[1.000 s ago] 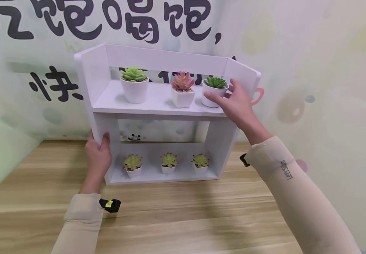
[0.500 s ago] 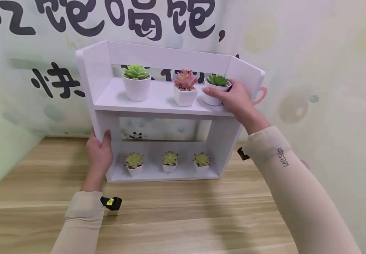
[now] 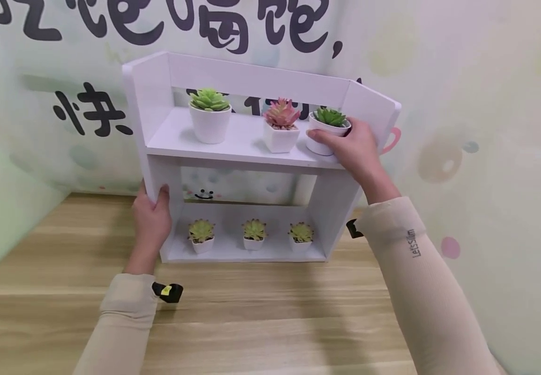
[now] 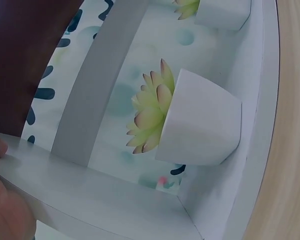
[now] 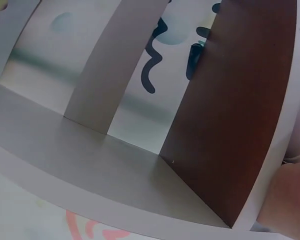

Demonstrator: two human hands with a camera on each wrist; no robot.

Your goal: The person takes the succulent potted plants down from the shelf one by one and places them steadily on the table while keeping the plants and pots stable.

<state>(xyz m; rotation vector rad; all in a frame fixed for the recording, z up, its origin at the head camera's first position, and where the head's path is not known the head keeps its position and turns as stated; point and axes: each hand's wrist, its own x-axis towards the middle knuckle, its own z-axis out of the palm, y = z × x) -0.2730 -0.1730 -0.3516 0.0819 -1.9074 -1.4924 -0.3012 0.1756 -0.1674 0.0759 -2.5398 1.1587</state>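
A two-tier white shelf (image 3: 256, 73) stands on the wooden table. My left hand (image 3: 153, 221) grips its left side panel, thumb on the inner face. At the right end of the upper tier, my right hand (image 3: 357, 148) holds the white round pot of a dark green succulent (image 3: 329, 117), thumb in front and the other fingers mostly hidden behind. The pot appears to rest on the board. Beside it stand a pink succulent (image 3: 282, 114) in a faceted white pot and a light green succulent (image 3: 209, 100) in a round white pot.
On the lower tier sit three small pale green succulents, at left (image 3: 201, 232), middle (image 3: 254, 230) and right (image 3: 300, 233). A wall (image 3: 486, 130) with large dark lettering rises close behind the shelf. Bare wooden tabletop (image 3: 242, 323) lies in front.
My right hand has closed more snugly around the dark green succulent's pot. The left hand keeps its grip. The whole scene has shifted slightly up and right in the head view.
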